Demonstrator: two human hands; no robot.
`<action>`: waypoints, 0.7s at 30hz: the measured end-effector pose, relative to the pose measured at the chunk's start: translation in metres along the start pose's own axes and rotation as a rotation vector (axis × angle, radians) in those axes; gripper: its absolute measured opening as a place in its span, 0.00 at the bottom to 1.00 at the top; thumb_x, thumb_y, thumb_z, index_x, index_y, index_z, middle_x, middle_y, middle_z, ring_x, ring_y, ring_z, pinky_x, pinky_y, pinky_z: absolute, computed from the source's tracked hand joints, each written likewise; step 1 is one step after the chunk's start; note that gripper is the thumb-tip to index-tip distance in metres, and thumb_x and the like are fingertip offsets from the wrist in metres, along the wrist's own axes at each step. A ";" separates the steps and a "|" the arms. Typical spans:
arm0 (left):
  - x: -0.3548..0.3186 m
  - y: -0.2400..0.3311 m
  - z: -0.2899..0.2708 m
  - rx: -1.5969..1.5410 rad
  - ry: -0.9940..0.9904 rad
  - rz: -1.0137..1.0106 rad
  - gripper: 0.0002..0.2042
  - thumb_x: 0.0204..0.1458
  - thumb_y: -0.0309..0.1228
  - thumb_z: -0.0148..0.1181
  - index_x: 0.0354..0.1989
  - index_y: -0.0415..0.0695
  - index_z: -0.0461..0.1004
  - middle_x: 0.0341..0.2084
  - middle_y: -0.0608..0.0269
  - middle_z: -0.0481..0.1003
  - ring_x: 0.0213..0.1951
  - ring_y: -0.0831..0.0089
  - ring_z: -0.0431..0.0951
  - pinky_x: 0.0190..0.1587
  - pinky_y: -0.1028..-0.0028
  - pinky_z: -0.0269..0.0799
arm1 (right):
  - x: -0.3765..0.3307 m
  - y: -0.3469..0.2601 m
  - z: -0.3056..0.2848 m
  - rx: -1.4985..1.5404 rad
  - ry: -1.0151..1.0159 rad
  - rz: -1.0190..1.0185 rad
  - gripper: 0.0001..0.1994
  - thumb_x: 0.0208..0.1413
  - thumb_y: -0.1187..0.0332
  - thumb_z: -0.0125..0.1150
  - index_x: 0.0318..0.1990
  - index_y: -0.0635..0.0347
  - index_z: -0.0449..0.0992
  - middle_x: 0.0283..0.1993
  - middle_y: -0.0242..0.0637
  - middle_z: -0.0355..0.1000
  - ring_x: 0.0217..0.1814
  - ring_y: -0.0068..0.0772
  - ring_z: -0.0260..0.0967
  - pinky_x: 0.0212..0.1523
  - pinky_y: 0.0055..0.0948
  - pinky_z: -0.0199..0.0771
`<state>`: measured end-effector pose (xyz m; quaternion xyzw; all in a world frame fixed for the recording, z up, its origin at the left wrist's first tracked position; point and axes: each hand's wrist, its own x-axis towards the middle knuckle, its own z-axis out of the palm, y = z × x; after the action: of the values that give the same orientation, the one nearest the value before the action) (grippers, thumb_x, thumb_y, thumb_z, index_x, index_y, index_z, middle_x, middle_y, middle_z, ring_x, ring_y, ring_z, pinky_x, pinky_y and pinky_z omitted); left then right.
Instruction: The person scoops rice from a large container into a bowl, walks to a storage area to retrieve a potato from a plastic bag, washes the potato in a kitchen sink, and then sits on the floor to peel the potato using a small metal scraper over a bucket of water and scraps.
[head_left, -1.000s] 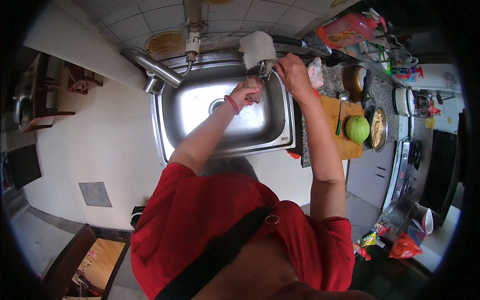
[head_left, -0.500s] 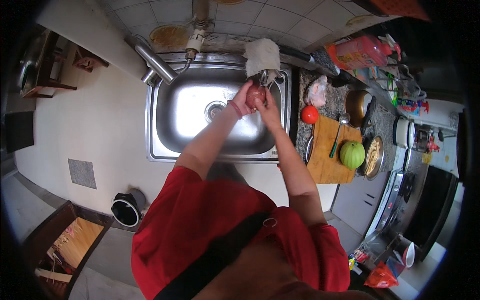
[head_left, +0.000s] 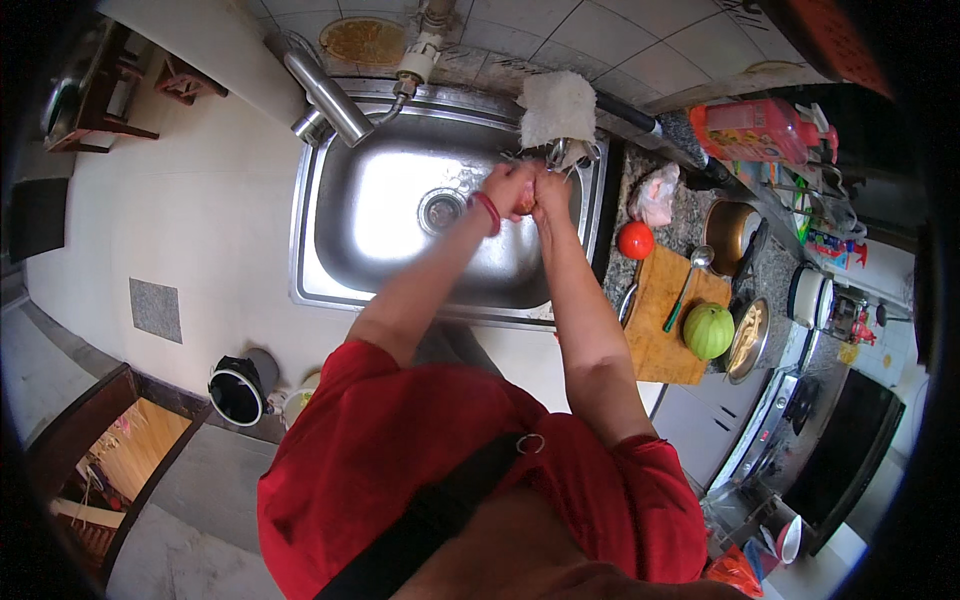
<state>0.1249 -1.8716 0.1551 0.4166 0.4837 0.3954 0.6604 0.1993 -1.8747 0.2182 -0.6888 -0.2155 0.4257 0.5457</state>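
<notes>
Both hands meet over the steel sink (head_left: 380, 215), just under the tap (head_left: 560, 155) at its far right corner. My left hand (head_left: 510, 188) and my right hand (head_left: 550, 192) are cupped together around a small red round fruit (head_left: 527, 203), mostly hidden between the palms. A red band sits on my left wrist. A white cloth (head_left: 557, 108) hangs over the tap above the hands.
On the counter right of the sink lie a red tomato (head_left: 635, 240), a wooden cutting board (head_left: 668, 330) with a green round fruit (head_left: 708, 331) and a green-handled spoon (head_left: 686, 285), a metal bowl (head_left: 728, 235) and a bagged item (head_left: 655, 195). A dark bin (head_left: 236, 390) stands on the floor.
My right hand came down from the tap to join the left around the red fruit. A red tomato now lies on the counter beside the board. The camera view shifted.
</notes>
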 end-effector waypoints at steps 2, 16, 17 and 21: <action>-0.008 -0.005 0.014 0.345 0.300 0.433 0.23 0.45 0.51 0.49 0.36 0.41 0.69 0.26 0.58 0.74 0.23 0.64 0.74 0.18 0.70 0.70 | -0.006 -0.015 0.004 -0.109 0.072 0.070 0.16 0.44 0.63 0.57 0.29 0.73 0.72 0.28 0.43 0.70 0.25 0.31 0.68 0.24 0.32 0.69; -0.033 0.064 0.020 0.800 0.039 0.141 0.16 0.51 0.40 0.40 0.32 0.39 0.67 0.26 0.43 0.73 0.31 0.49 0.74 0.32 0.57 0.69 | 0.018 0.018 -0.031 0.359 0.016 0.272 0.08 0.45 0.69 0.56 0.32 0.64 0.71 0.28 0.39 0.69 0.28 0.31 0.68 0.28 0.31 0.70; -0.040 0.075 0.021 0.723 0.095 0.022 0.15 0.51 0.40 0.40 0.32 0.39 0.67 0.27 0.43 0.73 0.32 0.48 0.73 0.35 0.56 0.68 | 0.022 0.023 -0.032 0.215 0.008 0.261 0.08 0.46 0.69 0.56 0.32 0.64 0.71 0.28 0.39 0.69 0.28 0.31 0.68 0.28 0.30 0.70; 0.010 0.016 0.002 -0.113 -0.126 -0.413 0.17 0.50 0.44 0.41 0.36 0.42 0.67 0.28 0.50 0.73 0.30 0.58 0.74 0.28 0.60 0.70 | -0.004 0.000 -0.018 -0.133 -0.047 -0.100 0.09 0.45 0.68 0.58 0.32 0.63 0.72 0.27 0.36 0.70 0.27 0.29 0.68 0.25 0.28 0.69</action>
<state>0.1274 -1.8576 0.1678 0.2950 0.4937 0.2514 0.7785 0.2123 -1.8880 0.2205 -0.7018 -0.2900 0.3988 0.5141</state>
